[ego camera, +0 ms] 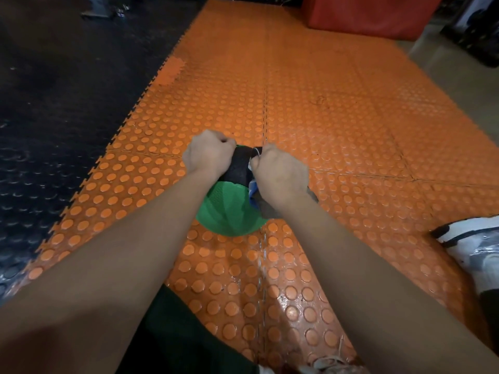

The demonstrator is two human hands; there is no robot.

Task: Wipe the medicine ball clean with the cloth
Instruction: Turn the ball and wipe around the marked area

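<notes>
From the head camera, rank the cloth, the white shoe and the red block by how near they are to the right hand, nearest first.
1. Cloth: gripped in the right hand, against the green ball.
2. White shoe: on the orange mat, far right, near the person.
3. Red block: at the mat's far end, top right.

— What's there, by count?
— One green medicine ball [229, 211], one cloth [259, 203], two hands: left hand [206, 155], right hand [280, 174].
— Anything else?
— One white shoe [475, 244], one red block [370, 14].
</notes>
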